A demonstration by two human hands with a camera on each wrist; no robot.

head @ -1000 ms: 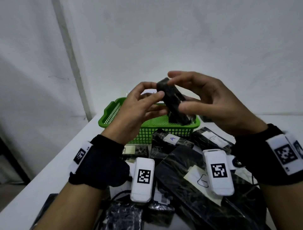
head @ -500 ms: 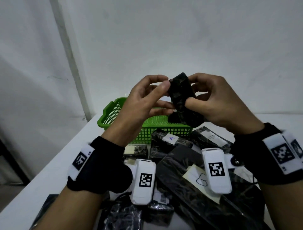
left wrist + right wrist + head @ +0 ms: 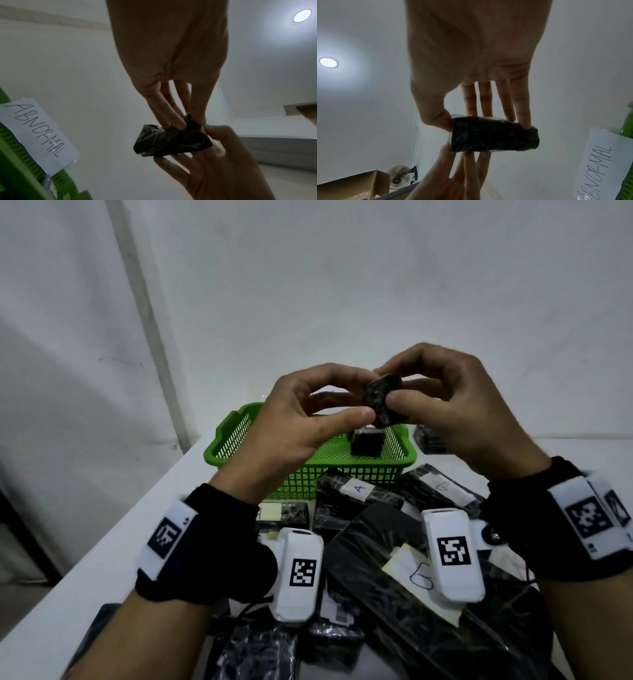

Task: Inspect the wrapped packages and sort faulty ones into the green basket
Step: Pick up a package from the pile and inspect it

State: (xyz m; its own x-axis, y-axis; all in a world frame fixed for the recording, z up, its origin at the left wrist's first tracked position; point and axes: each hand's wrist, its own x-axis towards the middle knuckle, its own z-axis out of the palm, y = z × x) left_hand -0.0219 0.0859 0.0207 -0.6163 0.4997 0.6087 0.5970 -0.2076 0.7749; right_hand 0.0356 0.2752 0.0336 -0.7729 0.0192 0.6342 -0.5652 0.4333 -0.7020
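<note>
Both hands are holding one small black wrapped package [image 3: 382,400] up in the air above the green basket [image 3: 239,436], well clear of the desk [image 3: 113,546]. The left hand [image 3: 301,419] is pinching the package's left end, with its thumb below and its fingertips [image 3: 180,121] pressing into the crinkled wrap. The right hand [image 3: 455,409] is gripping it from the other side, thumb at one short end and fingers [image 3: 524,121] reaching along its back to the far end, as the right wrist view is showing. The package is lying roughly level between the two hands, its clear film edges catching light at the ends.

The basket is sitting near the desk's far left part, close to the wall [image 3: 342,285], and another black package [image 3: 366,441] is resting inside it. A paper label reading ABNORMAL [image 3: 36,135] is hanging on the basket's rim. Just in front of the basket, more wrapped packages are crowding the desk beneath the wrists, among them one with a label marked A [image 3: 358,489] and a larger flat one marked G [image 3: 416,575]. Bare desk is lying open to the left of the basket and the pile, running to the desk's left edge. One further dark package [image 3: 428,440] is lying right of the basket.
</note>
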